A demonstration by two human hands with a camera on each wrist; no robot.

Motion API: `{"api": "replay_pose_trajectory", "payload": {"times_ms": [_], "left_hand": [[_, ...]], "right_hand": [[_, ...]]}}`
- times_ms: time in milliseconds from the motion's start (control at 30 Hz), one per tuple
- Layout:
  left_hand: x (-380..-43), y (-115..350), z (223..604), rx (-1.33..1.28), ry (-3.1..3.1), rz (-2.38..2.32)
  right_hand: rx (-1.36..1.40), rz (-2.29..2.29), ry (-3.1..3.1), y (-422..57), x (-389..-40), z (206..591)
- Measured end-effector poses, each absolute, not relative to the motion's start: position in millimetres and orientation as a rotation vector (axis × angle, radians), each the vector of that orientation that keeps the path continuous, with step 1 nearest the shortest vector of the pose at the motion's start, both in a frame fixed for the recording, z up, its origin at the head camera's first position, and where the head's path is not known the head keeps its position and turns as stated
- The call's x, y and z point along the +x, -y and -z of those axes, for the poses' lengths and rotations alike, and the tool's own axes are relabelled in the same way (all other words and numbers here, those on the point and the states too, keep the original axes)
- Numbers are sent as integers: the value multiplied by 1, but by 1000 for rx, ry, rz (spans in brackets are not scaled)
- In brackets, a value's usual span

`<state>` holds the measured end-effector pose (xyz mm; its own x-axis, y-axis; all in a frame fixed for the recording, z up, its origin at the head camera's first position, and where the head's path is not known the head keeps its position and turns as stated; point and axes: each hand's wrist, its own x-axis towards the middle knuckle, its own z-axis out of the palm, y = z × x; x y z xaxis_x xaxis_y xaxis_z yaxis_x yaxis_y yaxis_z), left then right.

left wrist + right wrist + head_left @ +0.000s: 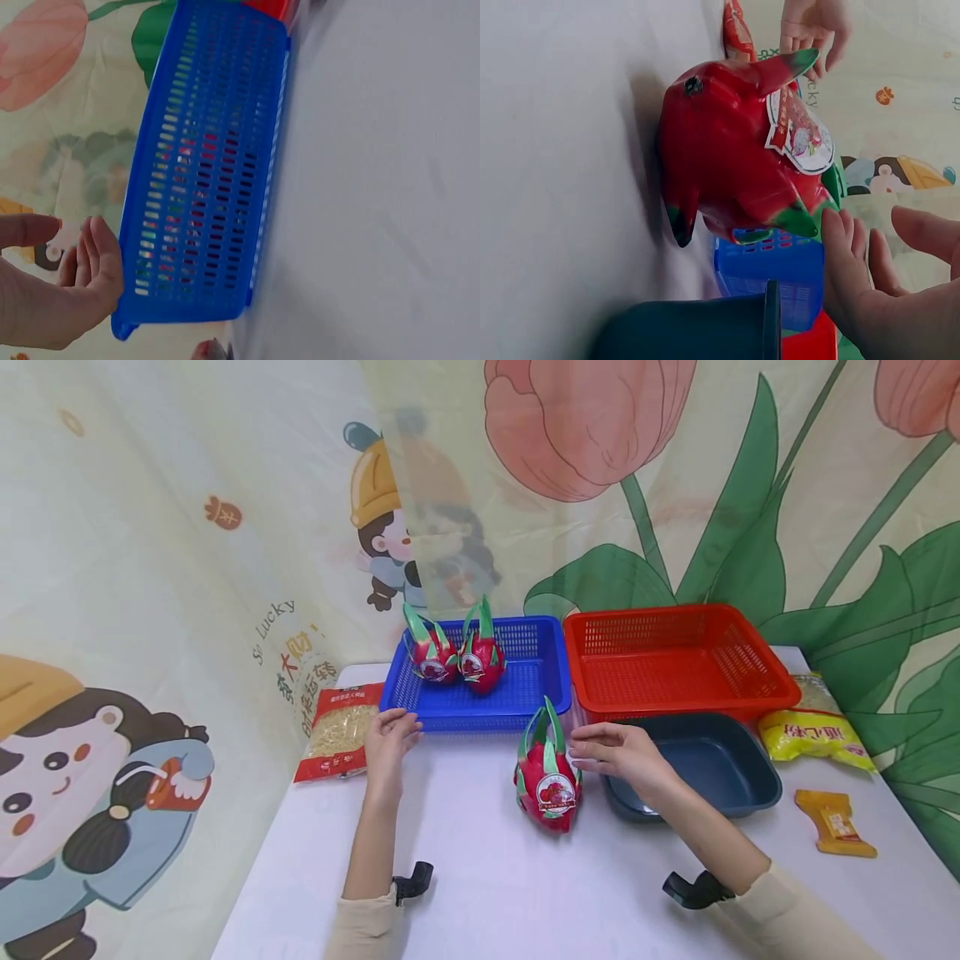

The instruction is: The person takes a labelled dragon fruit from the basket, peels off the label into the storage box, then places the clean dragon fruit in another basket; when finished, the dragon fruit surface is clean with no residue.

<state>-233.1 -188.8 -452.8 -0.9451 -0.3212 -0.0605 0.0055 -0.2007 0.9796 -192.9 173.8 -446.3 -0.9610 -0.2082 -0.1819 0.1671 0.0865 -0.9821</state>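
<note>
A red dragon fruit (547,789) with green leaf tips and a round label lies on the white table, in front of the blue basket (536,672). Two more dragon fruits, one on the left (435,660) and one on the right (482,664), rest inside that basket. My right hand (626,758) hovers just right of the front fruit's leaves, fingers loosely bent and holding nothing; the right wrist view shows the hand (900,292) close by the leaf tips. My left hand (390,750) is raised near the basket's front left corner, with nothing in its relaxed fingers.
Right of the blue basket stands a red basket (645,672), with a dark blue tub (712,768) before it. A red pasta bag (341,735) lies at left. On the right are a yellow bag (813,735) and a small orange-brown packet (834,825). Printed curtains hang behind.
</note>
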Motion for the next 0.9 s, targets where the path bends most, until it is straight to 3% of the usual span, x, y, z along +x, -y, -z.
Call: {"api": "replay_pose_trajectory", "payload": {"times_ms": [333, 900], "left_hand": [[-222, 136, 463, 48, 1996, 2387], [-218, 91, 487, -127, 2170, 2453]], "right_hand": [[-141, 1867, -2111, -180, -181, 451], [-245, 1806, -2117, -179, -174, 459]]}}
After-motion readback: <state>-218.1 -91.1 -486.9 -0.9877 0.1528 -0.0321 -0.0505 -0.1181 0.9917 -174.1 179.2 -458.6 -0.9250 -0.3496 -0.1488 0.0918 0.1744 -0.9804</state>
